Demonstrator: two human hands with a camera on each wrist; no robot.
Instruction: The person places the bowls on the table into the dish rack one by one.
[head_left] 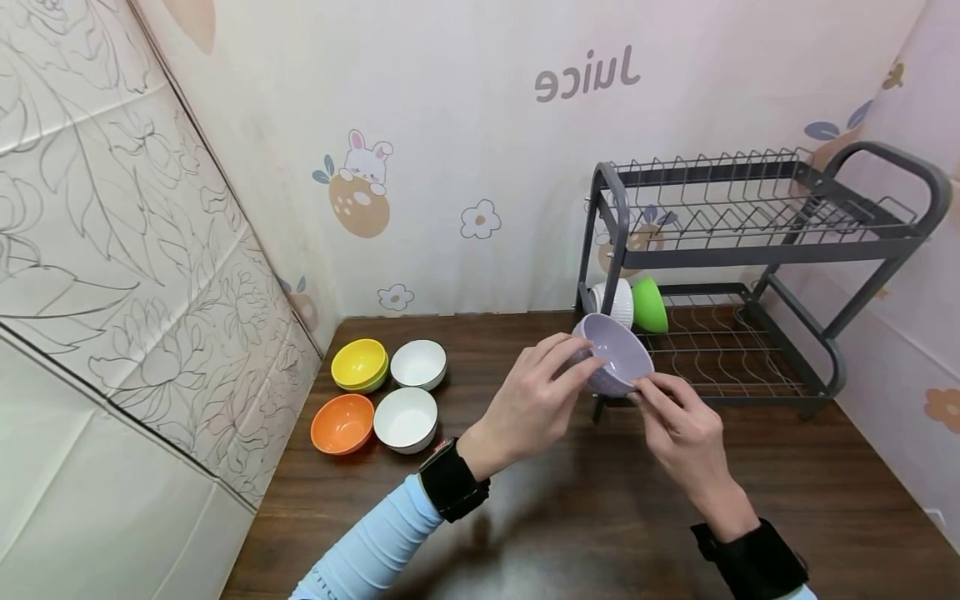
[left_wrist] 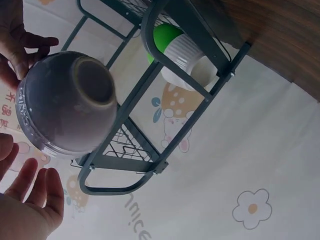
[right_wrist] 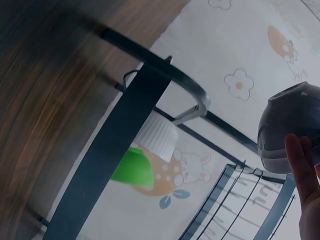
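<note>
Just right of centre in the frame, a lilac bowl (head_left: 621, 360) is held tilted in the air by the left end of the rack (head_left: 765, 254). The right hand (head_left: 684, 429) has its grip closed on the rim; the left hand (head_left: 528, 400) reaches the opposite side, fingers loosely extended, though I can't tell how firmly they touch. Behind, 1 white bowl (head_left: 622, 302) and 1 green bowl (head_left: 649, 307) lie sideways; 2 white-lined bowls (head_left: 406, 417) stand on the tabletop (head_left: 570, 517) at left.
</note>
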